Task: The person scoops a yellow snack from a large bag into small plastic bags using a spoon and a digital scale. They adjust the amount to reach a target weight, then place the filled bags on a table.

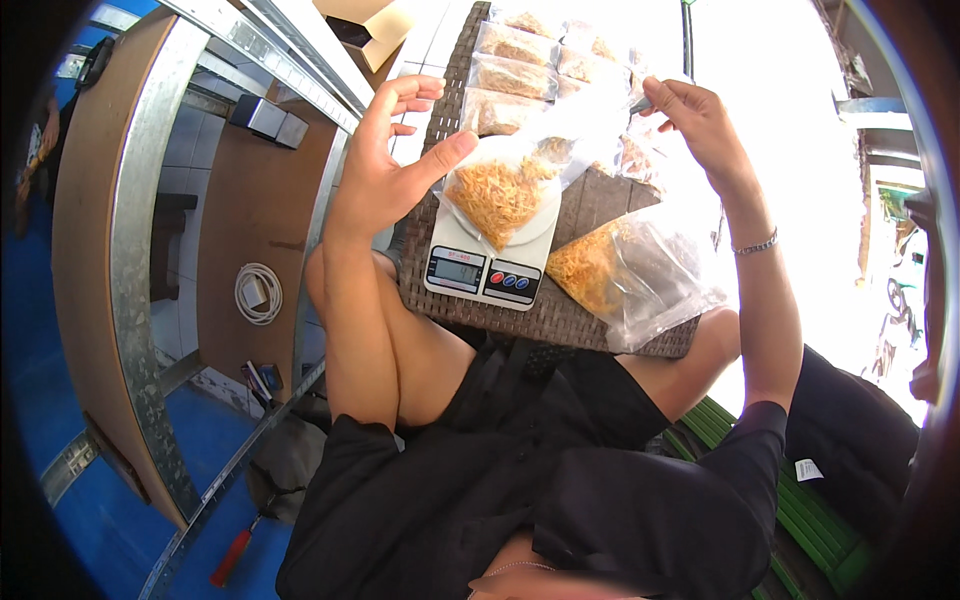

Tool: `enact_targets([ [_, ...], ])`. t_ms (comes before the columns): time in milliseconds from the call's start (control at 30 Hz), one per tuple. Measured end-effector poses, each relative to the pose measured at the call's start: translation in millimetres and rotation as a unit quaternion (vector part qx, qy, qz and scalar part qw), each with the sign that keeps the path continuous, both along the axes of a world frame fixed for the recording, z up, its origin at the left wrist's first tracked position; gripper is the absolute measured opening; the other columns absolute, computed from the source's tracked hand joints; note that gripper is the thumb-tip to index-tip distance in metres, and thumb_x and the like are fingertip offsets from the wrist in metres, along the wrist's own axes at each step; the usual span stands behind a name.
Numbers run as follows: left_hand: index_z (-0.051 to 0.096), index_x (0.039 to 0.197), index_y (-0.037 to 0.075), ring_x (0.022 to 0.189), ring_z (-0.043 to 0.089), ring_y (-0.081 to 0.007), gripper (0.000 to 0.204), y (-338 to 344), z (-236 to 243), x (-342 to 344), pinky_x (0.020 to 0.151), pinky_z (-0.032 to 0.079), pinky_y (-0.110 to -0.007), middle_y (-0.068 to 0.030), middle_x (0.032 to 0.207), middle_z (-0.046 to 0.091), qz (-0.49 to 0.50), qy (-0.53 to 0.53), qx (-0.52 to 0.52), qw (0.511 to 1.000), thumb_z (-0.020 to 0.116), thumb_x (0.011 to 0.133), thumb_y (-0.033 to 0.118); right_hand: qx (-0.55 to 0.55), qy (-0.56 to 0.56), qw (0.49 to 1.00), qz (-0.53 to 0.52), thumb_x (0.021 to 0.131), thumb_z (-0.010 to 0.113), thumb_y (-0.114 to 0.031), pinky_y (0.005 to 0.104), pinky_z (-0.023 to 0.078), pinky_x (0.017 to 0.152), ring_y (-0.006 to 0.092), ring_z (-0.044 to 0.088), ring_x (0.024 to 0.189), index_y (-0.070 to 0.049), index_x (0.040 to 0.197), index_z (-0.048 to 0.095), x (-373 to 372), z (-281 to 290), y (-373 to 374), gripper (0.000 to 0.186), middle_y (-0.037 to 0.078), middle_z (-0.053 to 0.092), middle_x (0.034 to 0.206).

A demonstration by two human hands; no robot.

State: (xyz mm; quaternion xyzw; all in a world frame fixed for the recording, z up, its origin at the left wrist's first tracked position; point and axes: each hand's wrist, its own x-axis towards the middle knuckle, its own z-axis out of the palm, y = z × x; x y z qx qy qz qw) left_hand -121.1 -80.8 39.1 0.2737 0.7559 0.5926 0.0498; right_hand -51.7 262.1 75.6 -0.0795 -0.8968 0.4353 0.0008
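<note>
A digital kitchen scale with a white body and a lit display sits on a brown woven table. On its plate lies a transparent plastic bag of orange-yellow shredded food. My left hand is open at the bag's left side, thumb close to its upper edge; whether it touches cannot be told. Up on the right, my right hand is closed in a pinch around something small and greyish, washed out by glare. Just right of the scale rests a bigger open plastic bag with more shreds.
Several filled small bags lie in rows along the table's far part. To the left stands a metal-framed brown shelf holding a coiled white cable. A red-handled tool is on the blue floor. Strong glare covers the far right.
</note>
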Motion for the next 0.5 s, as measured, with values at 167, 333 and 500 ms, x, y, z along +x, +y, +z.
enact_targets([
  [167, 0.057, 0.124, 0.005, 0.111, 0.058, -0.0207, 0.060, -0.1, 0.4, 0.4, 0.092, 0.045, -0.036, -0.0083, 0.122, 0.064, -0.001, -0.005, -0.003, 1.000, 0.085, 0.080, 0.035, -0.007, 0.013, 1.000, -0.002, 0.101, 0.058, -0.048, 0.0328, 0.051, 0.078, 0.0153, 0.067, 0.087, -0.006, 0.098, 0.076, 0.7, 0.3, -1.2, 0.047, 0.008, 0.073, 0.087],
  [333, 0.057, 0.125, 0.005, 0.111, 0.058, -0.0212, 0.060, 0.3, 0.4, -0.2, 0.091, 0.045, -0.037, -0.0087, 0.123, 0.063, -0.002, -0.004, -0.003, 1.000, 0.085, 0.080, 0.035, -0.005, 0.019, 1.000, 0.009, 0.101, 0.058, -0.047, 0.0324, 0.051, 0.078, 0.0151, 0.066, 0.087, -0.005, 0.098, 0.076, 0.7, 1.4, 1.3, 0.046, 0.008, 0.073, 0.086],
  [500, 0.057, 0.125, 0.005, 0.111, 0.058, -0.0209, 0.060, -0.2, 0.2, 0.7, 0.091, 0.045, -0.037, -0.0085, 0.123, 0.063, -0.004, -0.005, -0.001, 1.000, 0.084, 0.080, 0.034, 0.012, 0.037, 0.999, 0.011, 0.101, 0.058, -0.046, 0.0324, 0.051, 0.077, 0.0148, 0.066, 0.085, -0.005, 0.097, 0.076, 1.4, 0.9, -0.6, 0.045, 0.007, 0.073, 0.085],
])
